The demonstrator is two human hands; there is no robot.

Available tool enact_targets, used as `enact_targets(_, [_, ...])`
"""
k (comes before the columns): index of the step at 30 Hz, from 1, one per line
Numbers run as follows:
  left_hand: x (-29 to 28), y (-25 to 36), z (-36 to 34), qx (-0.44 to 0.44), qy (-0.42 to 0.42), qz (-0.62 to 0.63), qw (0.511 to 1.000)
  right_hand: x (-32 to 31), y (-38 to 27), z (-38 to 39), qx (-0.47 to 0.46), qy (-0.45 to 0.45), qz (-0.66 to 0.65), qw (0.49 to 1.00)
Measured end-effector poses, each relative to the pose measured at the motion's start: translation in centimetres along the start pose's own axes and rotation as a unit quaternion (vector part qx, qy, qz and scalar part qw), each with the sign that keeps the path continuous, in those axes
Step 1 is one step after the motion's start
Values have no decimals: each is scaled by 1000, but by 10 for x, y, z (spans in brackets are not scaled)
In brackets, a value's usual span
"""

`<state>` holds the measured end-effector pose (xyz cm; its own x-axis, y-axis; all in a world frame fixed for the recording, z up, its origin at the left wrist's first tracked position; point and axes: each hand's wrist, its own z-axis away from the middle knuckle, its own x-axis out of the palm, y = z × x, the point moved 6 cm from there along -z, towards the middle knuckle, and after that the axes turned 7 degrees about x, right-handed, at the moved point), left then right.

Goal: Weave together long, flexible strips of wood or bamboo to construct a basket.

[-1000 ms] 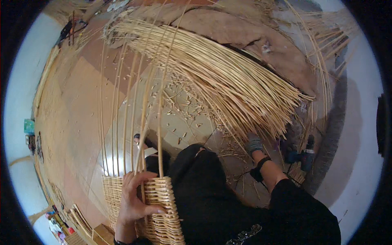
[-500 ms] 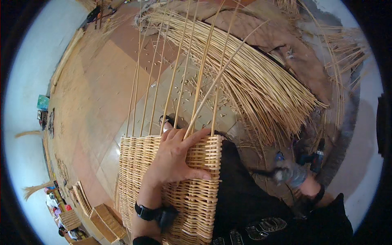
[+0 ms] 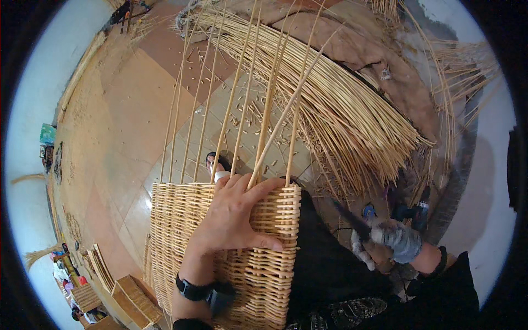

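Observation:
A woven wicker panel (image 3: 170, 231) with long upright stakes (image 3: 239, 115) stands in front of me, over my dark-clothed lap. My left hand (image 3: 225, 217), bare, with a black band at the wrist, grips its top edge, fingers over the rim beside a slanting cane and thumb on the weave. My right hand (image 3: 385, 245), in a grey glove, is low at the right, closed round a long dark tool (image 3: 350, 214) that points up and left; its exact kind is unclear. My sandalled foot (image 3: 214, 165) shows behind the panel's top edge.
A large bundle of peeled canes (image 3: 341, 99) lies across brown cloth (image 3: 401, 82), with offcuts (image 3: 247, 110) on the tiles. A drill-like tool (image 3: 412, 212) lies at the right. Loose canes, a wooden box (image 3: 132, 302), wicker pieces and assorted items line the walls at both sides.
My left hand and the panel have risen in the view and moved right. My right hand has come back from the cane bundle, and the dark tool now shows clearly in it.

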<state>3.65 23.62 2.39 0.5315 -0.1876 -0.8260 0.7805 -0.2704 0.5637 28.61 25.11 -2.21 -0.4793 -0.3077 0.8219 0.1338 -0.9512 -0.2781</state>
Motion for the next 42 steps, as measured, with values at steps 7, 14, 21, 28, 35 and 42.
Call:
enact_targets(7, [0, -7, 4, -8, 10, -3, 1000, 41, -36, 10, -91, 177, 594, 779])
enact_targets(14, [3, -10, 4, 8, 6, -4, 1000, 46, -38, -2, -147, 140, 592, 780])
enact_targets(21, [3, -9, 3, -5, -2, -7, 1000, 48, -48, -4, -45, 148, 606, 781])
enact_targets(28, [3, -10, 5, -13, 7, -1, 1000, 41, -46, 0, 30, 186, 564, 804])
enact_targets(35, [3, -10, 4, -5, 20, 4, 1000, 36, -40, -1, 12, 169, 535, 828])
enact_targets(42, [3, -11, 4, -5, 20, 3, 1000, 31, -40, -3, 3, 168, 568, 806])
